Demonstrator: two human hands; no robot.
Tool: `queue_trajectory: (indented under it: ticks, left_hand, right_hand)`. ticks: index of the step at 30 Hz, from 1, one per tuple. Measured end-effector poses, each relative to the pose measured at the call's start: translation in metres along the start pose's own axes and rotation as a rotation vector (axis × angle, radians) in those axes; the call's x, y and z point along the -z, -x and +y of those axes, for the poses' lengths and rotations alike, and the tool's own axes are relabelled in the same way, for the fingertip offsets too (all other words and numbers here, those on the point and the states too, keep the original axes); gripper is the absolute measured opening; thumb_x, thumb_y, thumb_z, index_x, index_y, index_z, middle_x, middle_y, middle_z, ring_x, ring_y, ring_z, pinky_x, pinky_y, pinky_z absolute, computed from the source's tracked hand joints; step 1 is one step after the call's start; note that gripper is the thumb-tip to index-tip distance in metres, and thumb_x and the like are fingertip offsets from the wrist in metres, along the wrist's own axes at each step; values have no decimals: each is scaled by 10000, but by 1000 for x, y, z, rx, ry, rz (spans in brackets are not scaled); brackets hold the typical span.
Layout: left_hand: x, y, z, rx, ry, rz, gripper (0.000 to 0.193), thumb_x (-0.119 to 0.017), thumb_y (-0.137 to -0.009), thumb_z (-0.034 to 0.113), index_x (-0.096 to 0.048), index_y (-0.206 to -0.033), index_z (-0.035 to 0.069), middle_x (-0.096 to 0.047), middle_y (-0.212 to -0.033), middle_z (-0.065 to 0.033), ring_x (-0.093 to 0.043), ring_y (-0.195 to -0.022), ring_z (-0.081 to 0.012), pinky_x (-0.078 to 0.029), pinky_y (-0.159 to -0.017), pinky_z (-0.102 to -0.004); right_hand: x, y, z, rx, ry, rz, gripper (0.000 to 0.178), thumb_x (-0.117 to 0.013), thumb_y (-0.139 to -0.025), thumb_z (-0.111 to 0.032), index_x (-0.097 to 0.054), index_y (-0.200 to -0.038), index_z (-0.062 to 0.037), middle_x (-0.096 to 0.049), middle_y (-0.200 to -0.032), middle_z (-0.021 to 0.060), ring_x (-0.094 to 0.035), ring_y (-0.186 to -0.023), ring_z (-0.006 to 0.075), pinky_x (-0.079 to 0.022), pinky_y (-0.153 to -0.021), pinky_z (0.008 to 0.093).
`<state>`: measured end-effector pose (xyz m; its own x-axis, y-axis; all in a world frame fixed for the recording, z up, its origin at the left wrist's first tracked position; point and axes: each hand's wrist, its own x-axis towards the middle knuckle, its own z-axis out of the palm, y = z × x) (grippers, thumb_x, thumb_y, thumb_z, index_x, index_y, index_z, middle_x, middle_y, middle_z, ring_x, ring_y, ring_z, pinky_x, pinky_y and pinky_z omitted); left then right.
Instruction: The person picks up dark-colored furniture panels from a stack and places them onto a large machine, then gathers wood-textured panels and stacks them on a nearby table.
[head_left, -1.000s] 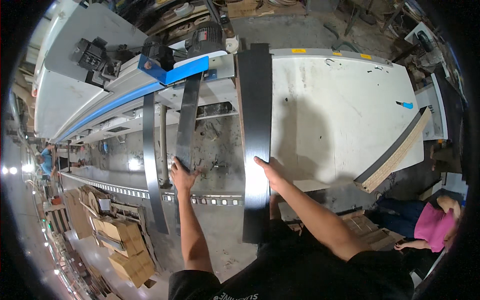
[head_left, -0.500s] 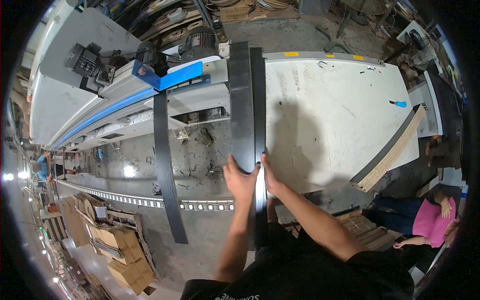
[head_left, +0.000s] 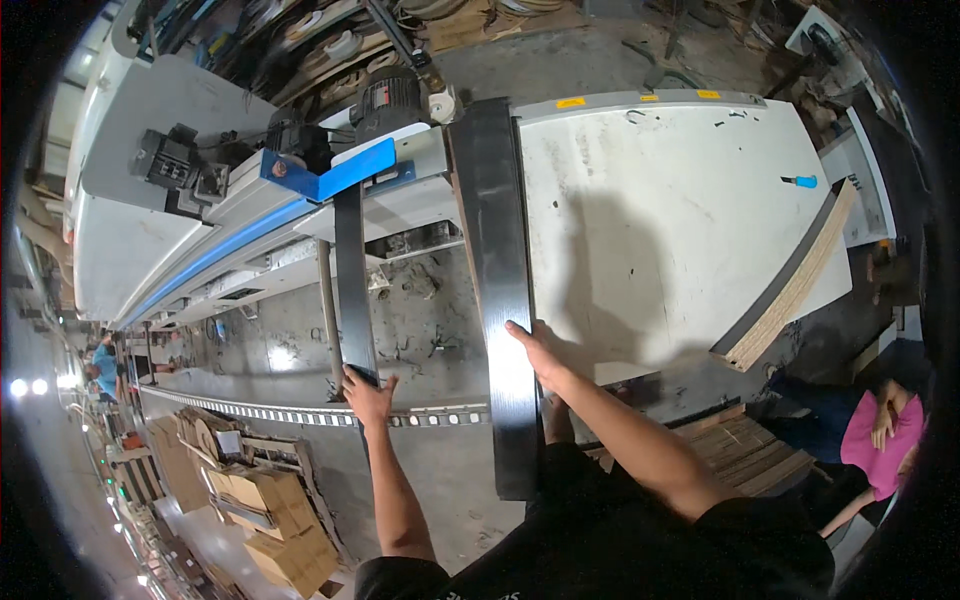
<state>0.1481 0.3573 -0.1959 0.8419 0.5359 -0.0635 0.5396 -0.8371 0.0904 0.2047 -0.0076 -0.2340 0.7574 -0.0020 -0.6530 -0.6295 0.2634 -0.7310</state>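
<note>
A wide black panel lies lengthwise from the machine toward me, along the left edge of the white table. My right hand grips its right edge near the near end. To the left, a narrow black strip runs out from under the machine's blue guard. My left hand holds that strip's near end, fingers spread around it. The two hands are apart, one on each piece.
A grey motor tops the long white machine. On the table lie a thick plywood-edged board and a small blue tool. A perforated metal rail and cardboard boxes lie below. A person in pink sits right.
My left hand has left the wide black panel and moved left to the near end of the narrow strip. My right hand stays on the wide panel.
</note>
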Motion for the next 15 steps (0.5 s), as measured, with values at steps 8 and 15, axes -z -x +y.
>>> queue_trajectory:
  ticks: [8,15]
  left_hand:
    - [-4,43,90,67,814,-97,901,-910,-645,207,-498,-1393,-79,-594,-1257,-225,-598,-1169,-370,-465,-1047,-439]
    - [7,100,221,-85,638,63,948,-964,-661,356,-529,-1392,-62,-598,-1306,-261,-584,-1240,-431,-463,-1066,-466]
  right_hand:
    - [20,-28,26,-51,191,-77,792,-705,-892,-706,-644,-1169,33,-681,-1016,124,-617,-945,226,-512,-811,392]
    - [22,-33,35,0,-31,-54,934,-600,-934,-756,-530,-1439,25,-600,-1363,144,-537,-1244,246,-410,-1086,386]
